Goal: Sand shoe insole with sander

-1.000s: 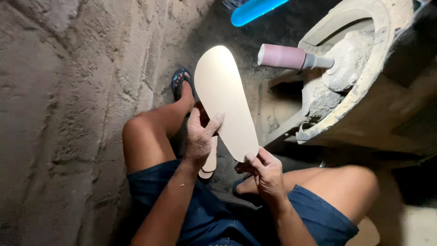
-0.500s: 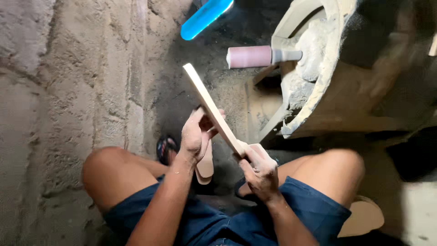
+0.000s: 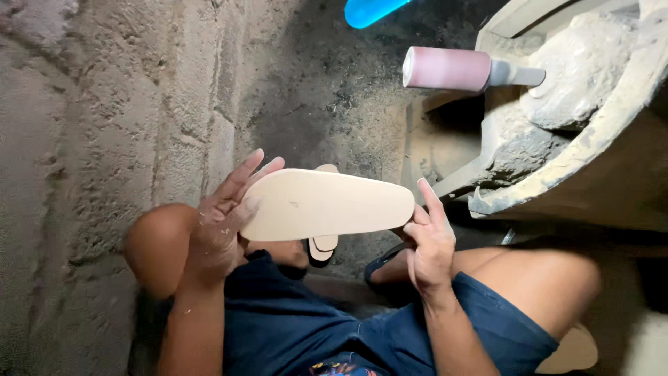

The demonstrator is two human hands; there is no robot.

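Note:
A pale tan sole-shaped board (image 3: 327, 204) lies flat and crosswise between my two hands, above my lap. My left hand (image 3: 226, 216) grips its wide end, fingers spread along the edge. At the narrower end my right hand (image 3: 428, 240) presses its fingers against the rim. A second pale sole piece (image 3: 322, 247) shows just under the board. Above and to the right, a pink cylindrical sanding drum (image 3: 447, 68) sticks out from a dust-caked machine (image 3: 557, 139).
A rough concrete block wall (image 3: 83, 125) fills the left side. A bright blue object (image 3: 369, 10) lies at the top. My bare knees and dark blue shorts (image 3: 313, 327) are below. Another tan sole piece (image 3: 574, 351) lies at the lower right.
The board has turned from edge-on and pointing up toward the drum to flat and crosswise. Both hands shifted to its two ends, and the view moved closer to the drum.

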